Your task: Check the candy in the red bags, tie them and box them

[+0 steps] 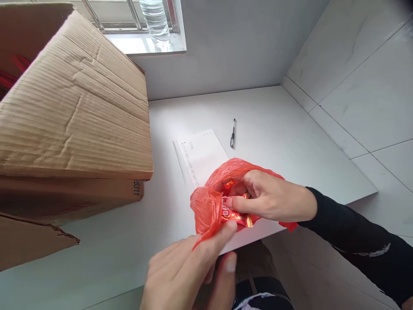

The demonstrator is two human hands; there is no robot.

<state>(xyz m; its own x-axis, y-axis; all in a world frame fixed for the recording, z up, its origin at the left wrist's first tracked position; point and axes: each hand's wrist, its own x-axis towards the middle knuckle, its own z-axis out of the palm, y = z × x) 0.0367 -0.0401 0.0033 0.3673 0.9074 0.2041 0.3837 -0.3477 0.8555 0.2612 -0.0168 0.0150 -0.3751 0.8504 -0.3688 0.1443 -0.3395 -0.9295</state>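
Note:
A thin red plastic bag (206,211) sits at the front edge of the white table, its mouth spread. Inside lie several small candies (237,217) in shiny red and gold wrappers. My right hand (267,196) reaches into the bag from the right, its thumb pressed on the wrapped candies and the other fingers partly hidden behind them. Below the bag, my left hand (187,269) has its index finger stretched along the bag's near edge, thumb apart. A fold of red plastic lies against that hand.
A large cardboard box (80,112) stands at the left, its flap reaching over the table (290,129). Behind the bag lie a written-on notepad (206,153) and a pen (232,134). A water bottle (155,19) stands on the windowsill. Tiled wall (361,77) borders the right.

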